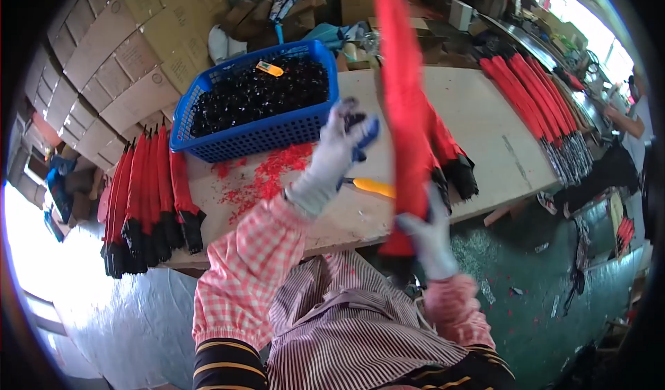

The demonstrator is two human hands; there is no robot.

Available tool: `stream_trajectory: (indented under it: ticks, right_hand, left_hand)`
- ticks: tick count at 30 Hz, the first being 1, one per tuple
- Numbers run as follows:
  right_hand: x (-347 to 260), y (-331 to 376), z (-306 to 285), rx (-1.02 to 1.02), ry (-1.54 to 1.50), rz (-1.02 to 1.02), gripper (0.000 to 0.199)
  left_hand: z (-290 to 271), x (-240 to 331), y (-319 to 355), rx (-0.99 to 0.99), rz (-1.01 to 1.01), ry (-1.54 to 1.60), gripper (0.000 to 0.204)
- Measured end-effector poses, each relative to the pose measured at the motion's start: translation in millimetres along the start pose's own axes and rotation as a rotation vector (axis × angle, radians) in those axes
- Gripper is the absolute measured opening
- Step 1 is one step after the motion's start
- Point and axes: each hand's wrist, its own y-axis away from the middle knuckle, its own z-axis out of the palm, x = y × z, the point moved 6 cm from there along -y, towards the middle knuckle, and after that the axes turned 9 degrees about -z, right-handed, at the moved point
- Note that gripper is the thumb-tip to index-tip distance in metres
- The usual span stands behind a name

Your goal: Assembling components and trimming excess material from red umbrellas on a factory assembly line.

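Observation:
My right hand, in a pale glove, is wrapped round the lower part of a long red folded umbrella. The umbrella stands upright over the table's front edge, blurred by motion, with a dark lower end. My left hand, also gloved, is raised in front of the blue basket, apart from the umbrella. Its fingers are curled, and a small black part shows among them; its exact shape is unclear. A tool with a yellow-orange handle lies on the table between my hands, its other end partly hidden.
A blue basket holds many small shiny black parts and an orange-and-white object. Red scraps litter the pale table. Folded red umbrellas lie at the left and right edges. Cartons are stacked behind; a person is far right.

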Motion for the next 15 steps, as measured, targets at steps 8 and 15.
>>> stream_trajectory:
  ticks: [8, 15]
  right_hand:
    - [180, -241, -255, -0.102, 1.0, -0.128, 0.079]
    - [213, -259, -121, -0.41, 1.499, -0.233, 0.064]
  left_hand:
    - [-208, -75, 69, 0.214, -0.083, -0.639, 0.043]
    - [-407, -2, 135, 0.979, 0.09, -1.706, 0.071]
